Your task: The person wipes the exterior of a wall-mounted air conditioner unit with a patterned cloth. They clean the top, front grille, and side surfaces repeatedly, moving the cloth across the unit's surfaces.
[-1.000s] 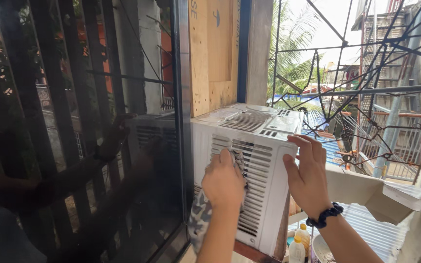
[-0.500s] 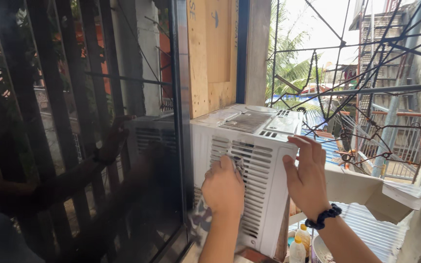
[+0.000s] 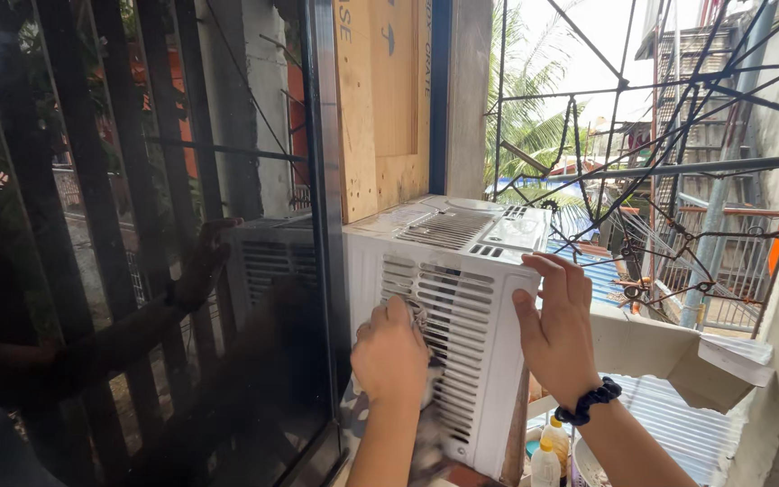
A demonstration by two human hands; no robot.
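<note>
A white window air conditioner (image 3: 489,233) sticks out from the wall, its slatted side facing me. My left hand (image 3: 391,353) presses a grey patterned cloth (image 3: 423,451) against the slats, low on the side grille. The cloth hangs down below my wrist. My right hand (image 3: 554,328) lies flat on the unit's right corner, fingers apart, with a dark scrunchie (image 3: 588,403) around the wrist.
A dark glass pane (image 3: 182,298) on the left mirrors my arms. A plywood panel (image 3: 380,99) stands above the unit. Metal bars and wire grille (image 3: 678,162) close off the right. Below are two small bottles (image 3: 552,446), a bowl, and a cardboard box flap (image 3: 678,356).
My left hand has slid the cloth down and to the left along the side grille. My right hand stays on the corner. The view has shifted slightly.
</note>
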